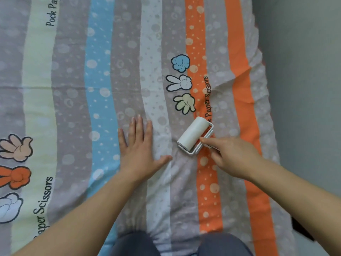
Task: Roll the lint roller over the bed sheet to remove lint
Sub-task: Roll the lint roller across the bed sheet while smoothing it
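Cotton-looking striped bed sheet (73, 108) fills nearly the whole view, its wavy bands running away from the person in grey, pale yellow, sky blue, white and orange, all dotted with pale bubbles. It lies mostly flat, with creases near its right edge. Beyond that edge is a plain grey surface (304, 71); whether it is wall or floor cannot be told. At the bottom, two knees in dark blue trousers (136, 244) rest on the sheet.

Left hand (140, 145) lies palm down on the grey and white bands, fingers straight and slightly spread, thumb out to the right, pressing the cloth. Right hand (232, 156) curls round the handle of the white plastic lint roller (191, 134), forefinger stretched along its frame; the handle itself is mostly hidden. The roller's white drum sits on the sheet, tilted diagonally, beside the inner orange stripe and just right of the left hand.

Above the roller are three printed cartoon hands (181, 84), blue, white and cream, beside the black words "Paper Scissors" (208, 97). "Pock Pap" (52, 12) shows at the top left.
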Demonstrator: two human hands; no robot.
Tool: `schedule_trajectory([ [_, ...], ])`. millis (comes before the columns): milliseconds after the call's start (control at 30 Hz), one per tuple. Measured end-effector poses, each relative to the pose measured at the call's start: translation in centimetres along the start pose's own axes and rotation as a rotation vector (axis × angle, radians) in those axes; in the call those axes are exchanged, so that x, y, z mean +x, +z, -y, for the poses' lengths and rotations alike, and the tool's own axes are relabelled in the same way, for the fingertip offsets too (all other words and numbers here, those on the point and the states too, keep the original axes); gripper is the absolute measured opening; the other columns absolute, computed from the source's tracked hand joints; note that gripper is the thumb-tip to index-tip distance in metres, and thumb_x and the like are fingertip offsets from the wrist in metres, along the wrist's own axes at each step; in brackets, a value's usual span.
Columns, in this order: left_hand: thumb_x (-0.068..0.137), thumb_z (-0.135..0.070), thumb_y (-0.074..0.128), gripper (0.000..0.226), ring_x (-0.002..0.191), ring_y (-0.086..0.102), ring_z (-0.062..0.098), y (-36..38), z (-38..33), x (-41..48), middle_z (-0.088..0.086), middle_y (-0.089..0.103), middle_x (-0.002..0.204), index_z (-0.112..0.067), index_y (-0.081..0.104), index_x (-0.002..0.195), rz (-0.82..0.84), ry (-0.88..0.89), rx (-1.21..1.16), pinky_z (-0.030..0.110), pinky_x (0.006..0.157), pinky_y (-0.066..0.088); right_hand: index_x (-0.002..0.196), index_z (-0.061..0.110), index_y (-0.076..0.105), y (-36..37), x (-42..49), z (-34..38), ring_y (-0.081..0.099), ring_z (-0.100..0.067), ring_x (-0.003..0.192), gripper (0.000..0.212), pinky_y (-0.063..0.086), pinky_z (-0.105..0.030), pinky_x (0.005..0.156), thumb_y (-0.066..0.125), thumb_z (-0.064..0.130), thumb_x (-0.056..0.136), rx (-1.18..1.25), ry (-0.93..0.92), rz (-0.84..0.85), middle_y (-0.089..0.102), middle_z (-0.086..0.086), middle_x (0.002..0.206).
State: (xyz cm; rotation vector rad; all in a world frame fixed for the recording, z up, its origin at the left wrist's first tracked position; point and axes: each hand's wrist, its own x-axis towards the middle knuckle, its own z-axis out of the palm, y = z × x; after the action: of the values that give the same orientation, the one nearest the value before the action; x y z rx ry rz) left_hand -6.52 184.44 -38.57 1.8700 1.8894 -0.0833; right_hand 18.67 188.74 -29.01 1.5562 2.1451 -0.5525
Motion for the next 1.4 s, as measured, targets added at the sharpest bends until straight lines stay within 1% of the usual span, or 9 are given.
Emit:
schedule_trajectory([
  [333, 0.059, -0.103, 0.034, 0.140, 0.145, -0.040, 0.025, 0.9, -2.2, 0.2, 0.011, -0.035, 0.161, -0.021, -0.024, 0.156, -0.022, -0.109, 0.017, 0.059, 0.117, -0.021, 0.140, 0.052, 0.036, 1.9, -4.3, -3.9, 0.061, -0.021, 0.099, 0.047, 0.047, -0.035, 0.071, 0.040, 0.038, 0.096, -0.012, -0.022, 0.017, 0.066, 0.005, 0.113],
  [700, 0.069, -0.097, 0.016, 0.114, 0.146, -0.038, 0.023, 3.3, -8.0, 0.2, 0.008, -0.032, 0.163, -0.034, -0.015, 0.159, -0.042, -0.035, 0.065, 0.056, 0.116, -0.023, 0.136, 0.058, 0.039, 0.8, -9.5, -9.6, 0.054, -0.009, 0.118, 0.045, 0.048, -0.029, 0.087, 0.041, 0.038, 0.095, 0.047, -0.071, 0.149, 0.054, 0.022, 0.135],
  [767, 0.068, -0.098, 0.016, 0.115, 0.145, -0.040, 0.022, 3.4, -8.5, 0.4, 0.008, -0.033, 0.163, -0.034, -0.018, 0.158, -0.038, -0.036, 0.066, 0.057, 0.116, -0.023, 0.129, 0.060, 0.046, -0.9, -9.4, -10.6, 0.057, -0.001, 0.110, 0.042, 0.049, -0.026, 0.089, 0.044, 0.040, 0.091, 0.144, -0.084, 0.181, 0.057, 0.027, 0.129],
  [833, 0.068, -0.099, 0.017, 0.117, 0.144, -0.042, 0.021, 3.5, -8.6, 0.6, 0.008, -0.034, 0.163, -0.034, -0.021, 0.157, -0.031, -0.036, 0.070, 0.058, 0.116, -0.022, 0.122, 0.058, 0.054, -2.8, -8.4, -10.8, 0.060, 0.010, 0.085, 0.039, 0.049, -0.016, 0.077, 0.050, 0.037, 0.090, 0.262, -0.093, 0.157, 0.062, 0.038, 0.101],
  [900, 0.066, -0.100, 0.019, 0.119, 0.143, -0.043, 0.020, 3.5, -8.5, 0.7, 0.006, -0.035, 0.162, -0.033, -0.022, 0.157, -0.035, -0.039, 0.062, 0.058, 0.117, -0.021, 0.122, 0.055, 0.057, -4.3, -5.9, -9.9, 0.054, 0.012, 0.063, 0.040, 0.041, -0.011, 0.060, 0.051, 0.031, 0.091, 0.323, -0.110, 0.073, 0.059, 0.033, 0.076],
  [933, 0.066, -0.100, 0.021, 0.123, 0.143, -0.043, 0.018, 3.5, -8.4, 0.7, 0.005, -0.035, 0.162, -0.031, -0.022, 0.157, -0.033, -0.041, 0.050, 0.057, 0.117, -0.022, 0.125, 0.052, 0.056, -4.8, -4.1, -8.9, 0.053, 0.009, 0.065, 0.040, 0.038, -0.012, 0.059, 0.051, 0.030, 0.092, 0.333, -0.124, 0.013, 0.061, 0.028, 0.084],
  [1067, 0.061, -0.103, 0.027, 0.139, 0.144, -0.041, 0.013, 3.4, -8.3, 0.8, 0.001, -0.034, 0.163, -0.015, -0.024, 0.157, -0.028, -0.068, -0.005, 0.052, 0.118, -0.024, 0.135, 0.041, 0.051, -4.5, 4.3, -4.9, 0.057, -0.021, 0.113, 0.042, 0.048, -0.033, 0.083, 0.047, 0.029, 0.095, 0.299, -0.164, -0.252, 0.059, 0.004, 0.130],
  [1200, 0.055, -0.107, 0.020, 0.145, 0.143, -0.042, 0.012, 3.5, -8.4, 0.9, -0.001, -0.037, 0.161, -0.014, -0.026, 0.156, -0.017, -0.082, 0.007, 0.051, 0.117, -0.026, 0.133, 0.037, 0.051, -2.7, 8.4, -3.3, 0.055, -0.030, 0.113, 0.042, 0.050, -0.043, 0.088, 0.045, 0.025, 0.094, 0.262, -0.161, -0.235, 0.060, -0.005, 0.125],
  [1400, 0.057, -0.106, 0.019, 0.141, 0.143, -0.042, 0.011, 3.6, -8.6, 1.1, -0.001, -0.038, 0.161, -0.016, -0.026, 0.156, -0.007, -0.091, 0.039, 0.050, 0.117, -0.026, 0.133, 0.040, 0.050, -0.7, 4.9, -6.9, 0.056, -0.032, 0.114, 0.043, 0.048, -0.039, 0.086, 0.047, 0.028, 0.092, 0.207, -0.134, -0.168, 0.061, -0.008, 0.127],
])
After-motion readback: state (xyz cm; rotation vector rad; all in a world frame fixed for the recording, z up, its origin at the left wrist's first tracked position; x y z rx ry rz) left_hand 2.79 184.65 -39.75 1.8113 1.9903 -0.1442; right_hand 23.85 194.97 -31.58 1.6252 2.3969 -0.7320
